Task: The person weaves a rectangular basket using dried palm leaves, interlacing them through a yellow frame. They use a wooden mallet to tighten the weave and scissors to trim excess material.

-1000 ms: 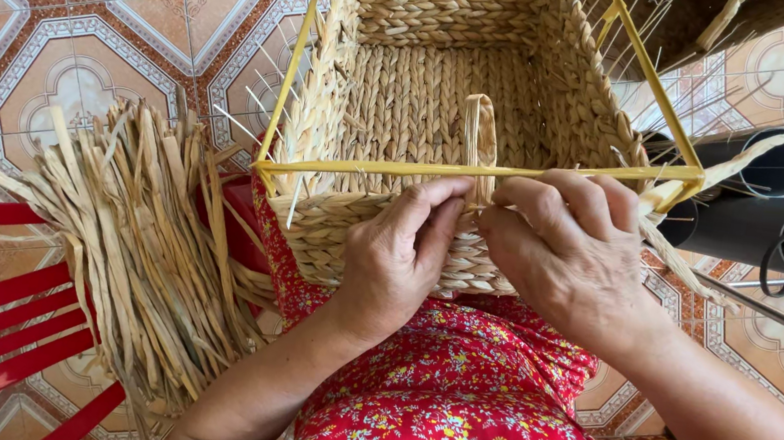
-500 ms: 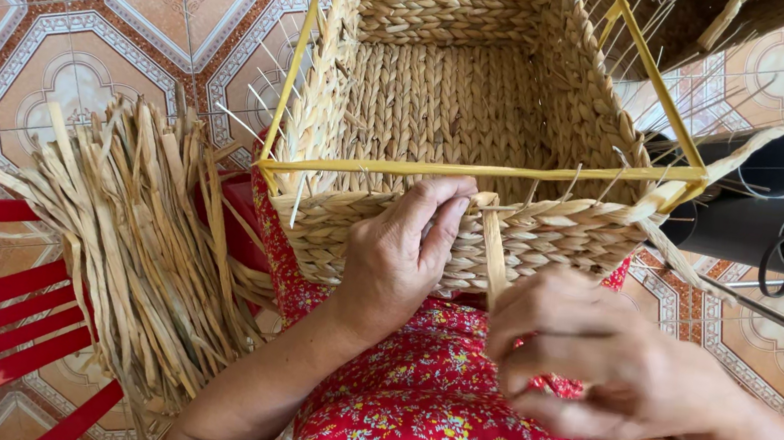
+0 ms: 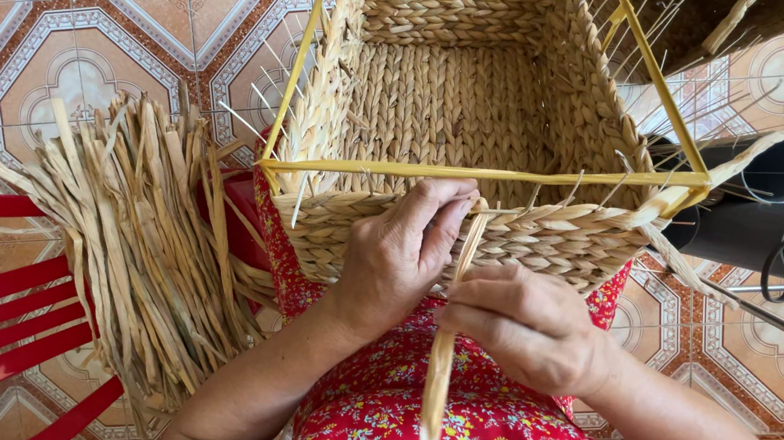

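My left hand (image 3: 399,256) pinches the straw strand (image 3: 442,358) at the woven basket (image 3: 487,112) rim; right hand (image 3: 524,326) grips the strand lower.

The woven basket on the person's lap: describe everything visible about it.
The woven basket is rectangular, plaited from pale straw-like strands around a yellow frame whose rods edge its rim. It lies tipped, open mouth toward the camera, showing braided inner walls and base. Thin wires stick out along the rim. Its near wall rests on the red floral lap. The left hand presses that wall at the rim; the right hand holds a loose flat strand that runs up to it.
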